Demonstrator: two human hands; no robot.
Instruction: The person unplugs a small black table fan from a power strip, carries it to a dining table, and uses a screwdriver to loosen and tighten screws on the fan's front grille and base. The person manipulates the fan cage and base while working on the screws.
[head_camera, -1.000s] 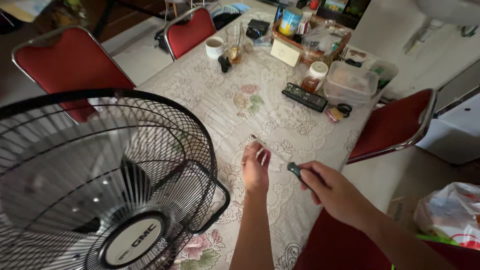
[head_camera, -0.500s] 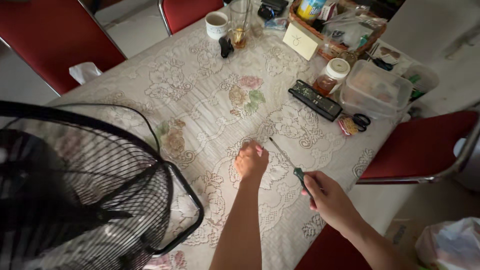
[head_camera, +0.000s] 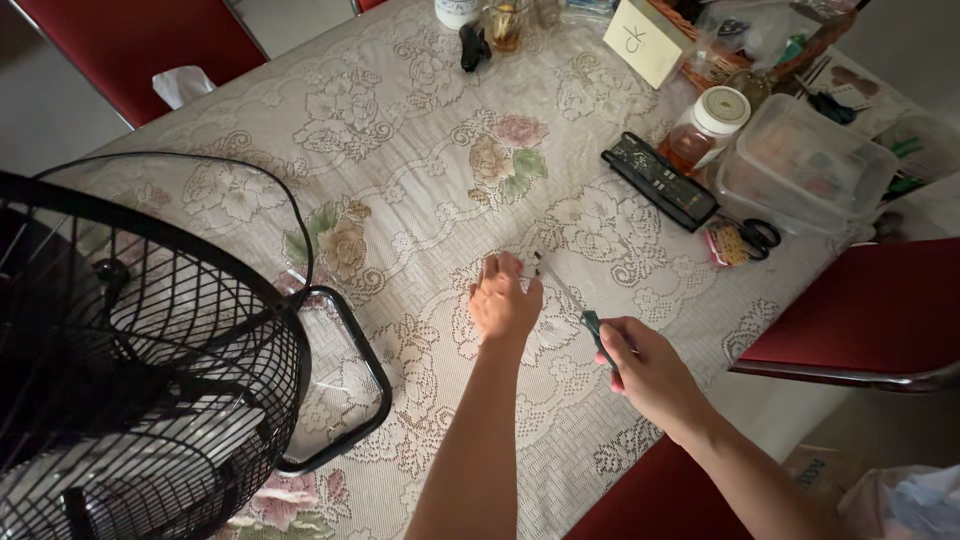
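Observation:
My right hand (head_camera: 645, 365) grips the green handle of a screwdriver (head_camera: 572, 298), whose thin metal shaft points up and left over the lace tablecloth (head_camera: 400, 210). My left hand (head_camera: 503, 300) rests on the cloth with its fingers curled together at the shaft's tip; whether it pinches something small there is hidden. A black fan (head_camera: 140, 370) with a wire cage stands on the table at the left, its loop base (head_camera: 335, 385) a little left of my left forearm.
Right of the hands lie a black remote control (head_camera: 660, 180), small scissors (head_camera: 755, 235), a white-lidded jar (head_camera: 712, 125) and a clear plastic box (head_camera: 808, 165). A cup, a glass and a basket stand at the far edge. Red chairs (head_camera: 870, 310) surround the table.
The view has tilted down and closed in on the table, so the fan has slid left. Both hands stay together near the screwdriver tip in the same pose.

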